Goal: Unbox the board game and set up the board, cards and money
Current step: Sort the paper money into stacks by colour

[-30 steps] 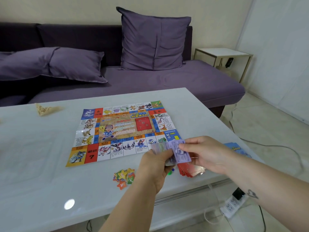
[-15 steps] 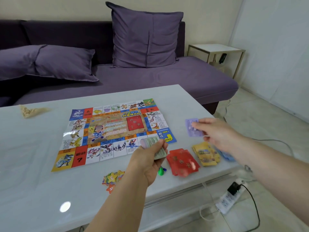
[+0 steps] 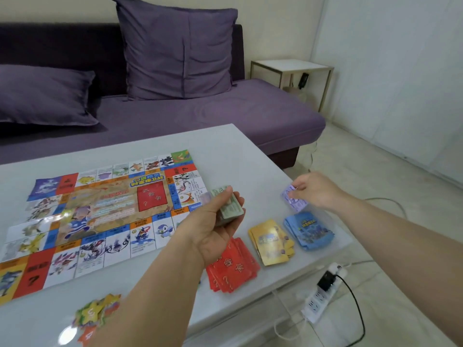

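Money stack [image 3: 229, 209] gripped in left hand [image 3: 213, 226] beside board [image 3: 100, 216]; right hand [image 3: 317, 192] pinches purple note [image 3: 293, 200] above blue cards [image 3: 309, 230].

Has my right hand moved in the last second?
Yes. The right hand, pinching a purple note, went rightward from the near corner of the game board, now just beyond the blue card pile.

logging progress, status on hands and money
Left hand grips money stack. Right hand pinches purple note near blue cards. Board laid flat. Nothing in the way.
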### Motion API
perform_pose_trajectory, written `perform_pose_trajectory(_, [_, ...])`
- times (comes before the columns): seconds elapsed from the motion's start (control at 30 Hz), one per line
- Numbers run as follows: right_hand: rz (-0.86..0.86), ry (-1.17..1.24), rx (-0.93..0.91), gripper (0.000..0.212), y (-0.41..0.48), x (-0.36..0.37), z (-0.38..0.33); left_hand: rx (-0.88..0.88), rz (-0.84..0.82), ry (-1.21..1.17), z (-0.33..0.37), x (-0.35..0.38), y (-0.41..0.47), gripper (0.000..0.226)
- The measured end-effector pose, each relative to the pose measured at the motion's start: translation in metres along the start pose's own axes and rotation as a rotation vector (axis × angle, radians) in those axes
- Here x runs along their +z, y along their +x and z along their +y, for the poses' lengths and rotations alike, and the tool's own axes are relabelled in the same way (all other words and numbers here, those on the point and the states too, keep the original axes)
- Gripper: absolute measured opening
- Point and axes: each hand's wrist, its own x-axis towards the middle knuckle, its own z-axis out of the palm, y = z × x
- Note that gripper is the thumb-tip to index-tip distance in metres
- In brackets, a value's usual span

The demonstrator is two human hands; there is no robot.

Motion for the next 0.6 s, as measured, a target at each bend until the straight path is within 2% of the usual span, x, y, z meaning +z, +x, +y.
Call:
perform_pose_trajectory(0.1, [-0.129,-0.173,-0.094,0.026,0.008,-0.006,0.001,-0.007,-0.026,0.016,-0.004,0.004,0.007,0.003])
perform_pose_trajectory(0.3, [-0.369,-0.551,-0.27,0.019,0.025,-0.018,-0.032,-0.005,-0.019,0.051,-0.013,0.005,0.02,0.004])
perform_pose_trajectory(0.5, [-0.564,-0.8,-0.318,0.005,0.034,-0.015,-0.048,-0.017,-0.013,0.05,-0.015,0.006,0.026,0.003])
perform_pose_trajectory(0.6, [-0.567,-0.798,-0.324,0.021,0.034,-0.011,-0.047,-0.01,-0.007,0.05,-0.016,0.006,0.027,0.005])
